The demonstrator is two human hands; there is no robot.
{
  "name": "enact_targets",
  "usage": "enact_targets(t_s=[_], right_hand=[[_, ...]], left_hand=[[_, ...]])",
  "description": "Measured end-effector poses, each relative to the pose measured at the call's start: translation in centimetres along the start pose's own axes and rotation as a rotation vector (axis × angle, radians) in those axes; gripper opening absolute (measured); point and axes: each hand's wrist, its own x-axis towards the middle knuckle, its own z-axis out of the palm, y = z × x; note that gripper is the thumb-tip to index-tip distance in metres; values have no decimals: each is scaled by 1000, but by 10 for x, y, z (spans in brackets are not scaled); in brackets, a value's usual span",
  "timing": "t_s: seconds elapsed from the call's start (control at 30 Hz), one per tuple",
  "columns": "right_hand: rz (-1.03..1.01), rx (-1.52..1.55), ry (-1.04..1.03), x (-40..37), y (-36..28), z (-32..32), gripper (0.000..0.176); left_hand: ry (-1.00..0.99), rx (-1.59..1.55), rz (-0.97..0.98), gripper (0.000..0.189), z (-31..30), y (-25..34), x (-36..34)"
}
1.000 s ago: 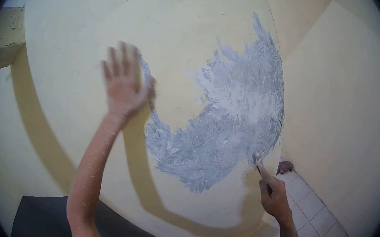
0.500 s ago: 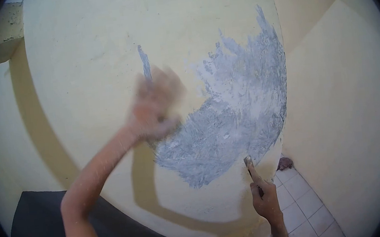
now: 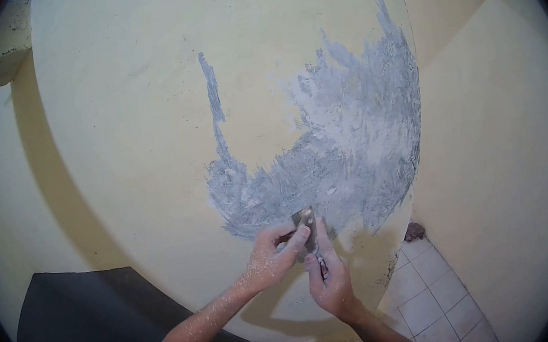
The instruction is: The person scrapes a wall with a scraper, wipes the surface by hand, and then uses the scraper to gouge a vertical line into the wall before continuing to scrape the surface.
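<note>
A scraper [image 3: 305, 220] with a flat, dull metal blade is in front of the wall, its blade pointing up. My right hand [image 3: 333, 285] is wrapped around its handle, one finger stretched along the blade. My left hand [image 3: 275, 254] pinches the side of the blade between thumb and fingers. Pale dust speckles the left hand and forearm. Behind the blade, the cream wall [image 3: 132, 152] has a large rough grey-white patch [image 3: 363, 128], with a narrow grey strip [image 3: 214, 97] rising from its left part.
A dark grey panel or sheet [image 3: 82, 318] stands at the lower left. White floor tiles [image 3: 434, 301] lie at the lower right, with a dark reddish-brown lump [image 3: 414, 231] by the wall corner. Another cream wall [image 3: 498, 147] runs along the right.
My left hand has come down from the wall to the scraper blade. My right hand has moved left and inward with the scraper. More of the grey strip is now visible.
</note>
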Motion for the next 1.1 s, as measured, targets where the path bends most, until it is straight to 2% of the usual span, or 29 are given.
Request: enact_targets(t_s=[0.07,0.17,0.27,0.3,0.4,0.5,0.57,0.6,0.7,0.77,0.87,0.93,1.0,1.07,1.1], right_hand=[[-42,-19,-12,-7,-1,5,59],[156,372,-94,-19,6,15,55],[383,564,-334,-20,17,11,48],[385,557,-329,-19,17,10,46],[363,560,-307,-14,9,5,42],[274,568,-265,4,-5,-2,41],[206,540,-200,18,-18,4,41],[125,368,-116,27,-22,9,43],[-174,-150,113,49,-27,13,51],[-459,-491,234,58,-29,8,58],[-453,-536,151,55,-44,7,65],[-495,-320,173,63,-47,15,61],[-329,24,77,65,-53,14,55],[39,491,-143,63,-64,9,47],[81,509,-152,66,-66,10,42]], left_hand=[[80,-37,-54,28,-2,0,-4],[165,-200,-68,27,-9,7,-3],[158,-218,-66,25,-31,7,0],[157,-100,-67,24,-42,16,1],[309,-222,87,21,-74,33,12],[341,-117,71,28,-86,58,19],[219,-20,50,34,-59,43,16],[160,30,44,37,-45,40,17],[306,359,313,45,-22,56,15],[288,268,256,41,-24,65,21],[220,84,172,39,-34,68,37],[143,4,88,41,-43,70,44],[49,-24,-25,46,-52,72,48],[78,-59,-16,51,-54,71,50],[88,-82,-6,51,-56,74,51]])
